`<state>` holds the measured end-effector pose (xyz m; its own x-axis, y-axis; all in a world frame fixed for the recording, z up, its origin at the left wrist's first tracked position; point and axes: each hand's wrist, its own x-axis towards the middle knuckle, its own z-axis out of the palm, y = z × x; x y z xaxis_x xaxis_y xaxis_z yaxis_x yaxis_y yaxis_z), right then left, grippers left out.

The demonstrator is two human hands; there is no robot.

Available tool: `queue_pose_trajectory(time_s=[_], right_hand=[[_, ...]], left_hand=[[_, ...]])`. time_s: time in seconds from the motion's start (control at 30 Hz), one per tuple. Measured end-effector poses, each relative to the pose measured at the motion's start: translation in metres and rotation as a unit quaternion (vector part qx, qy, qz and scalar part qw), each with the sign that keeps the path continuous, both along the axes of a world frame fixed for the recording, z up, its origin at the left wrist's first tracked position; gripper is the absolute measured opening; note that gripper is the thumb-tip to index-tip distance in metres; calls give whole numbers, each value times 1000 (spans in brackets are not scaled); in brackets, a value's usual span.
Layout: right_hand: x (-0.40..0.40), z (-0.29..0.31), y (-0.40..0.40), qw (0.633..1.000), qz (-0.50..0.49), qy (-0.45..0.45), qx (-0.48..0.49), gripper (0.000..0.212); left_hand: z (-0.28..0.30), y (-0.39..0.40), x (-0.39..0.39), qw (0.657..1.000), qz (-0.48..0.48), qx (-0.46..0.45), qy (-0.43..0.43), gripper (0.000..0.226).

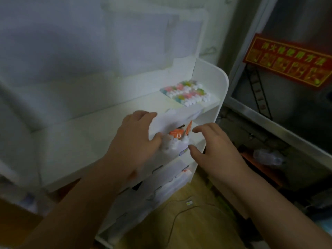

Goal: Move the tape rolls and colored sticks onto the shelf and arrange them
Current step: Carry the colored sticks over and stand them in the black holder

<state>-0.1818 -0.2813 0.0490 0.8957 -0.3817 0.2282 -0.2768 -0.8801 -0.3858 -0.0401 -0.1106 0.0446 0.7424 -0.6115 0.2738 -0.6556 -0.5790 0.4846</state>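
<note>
Two hands are in view, the left hand (136,139) and the right hand (213,150). One white shelf unit (212,78) stands against the wall, with one tray of pastel sticks (186,93) at the far right of its top board; the sticks blur together beyond counting. Two orange packets (181,134) show between the hands. One red sign (287,60) hangs at the right.

A white capital "D" stands on the orange packet (177,135) lying just between the two hands. Far up and to the right of the right hand, a red sign (289,60) carries a row of yellow Chinese characters, too blurred to read with certainty.
</note>
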Motion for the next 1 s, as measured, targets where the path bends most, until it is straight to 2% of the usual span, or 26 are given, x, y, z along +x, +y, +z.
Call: queue_pose_trajectory(time_s=[0.17, 0.43, 0.73, 0.87, 1.0], right_hand=[[45, -4, -26, 1000, -12, -10, -15, 43], [87, -17, -65, 999, -23, 44, -17, 48], [174, -36, -134, 992, 20, 118, -26, 52], [218, -50, -170, 986, 54, 134, -78, 51], [253, -58, -198, 976, 87, 142, -142, 41]], left_hand=[[-2, -29, 38, 1000, -6, -1, -18, 58], [-16, -55, 74, 1000, 17, -7, 5, 59], [-20, -96, 108, 998, 65, 27, 2, 62], [-23, -122, 126, 995, 86, 41, 7, 62], [-27, -150, 141, 991, 116, 65, 12, 62]])
